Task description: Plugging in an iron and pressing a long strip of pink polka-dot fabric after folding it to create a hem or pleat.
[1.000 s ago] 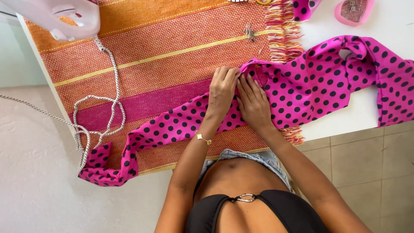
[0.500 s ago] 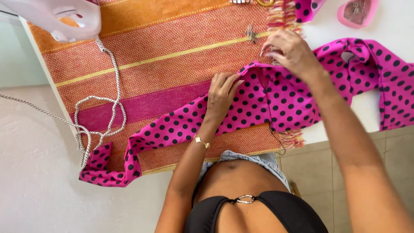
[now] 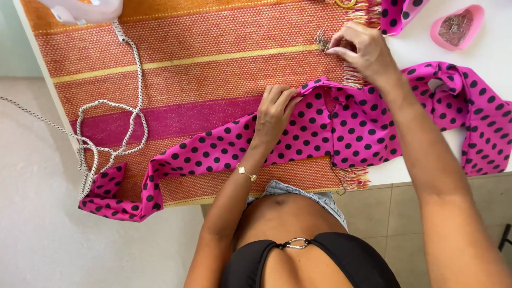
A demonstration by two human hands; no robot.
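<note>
1. Right hand [image 3: 368, 50]: fingertips pinched together at a small cluster of metal pins [image 3: 321, 40] lying on the woven mat's upper right; whether one pin is actually gripped cannot be told. A second ago this hand lay flat on the fabric beside the other; it has since lifted off and reached up and away to the pins.
2. Left hand [image 3: 274, 112]: fingers curled down on the folded upper edge of the fabric, pressing it to the mat. It has kept that place throughout, so the fold seems held ready while the other hand fetches a fastening.
3. Polka-dot fabric [image 3: 352, 128]: long pink strip with black dots, lying across the mat from lower left, over the table edge, to far right.
4. Woven mat [image 3: 202, 58]: orange, pink and yellow stripes, fringed right end, under the fabric.
5. Heart-shaped dish [image 3: 458, 26]: pink, on the white table [image 3: 416, 53] at upper right; holds a heap of small metal pieces, likely pins or clips, too small to tell.
6. Iron [image 3: 85, 9]: white, top left, only partly in view; its braided cord [image 3: 130, 96] loops down the mat's left side.
</note>
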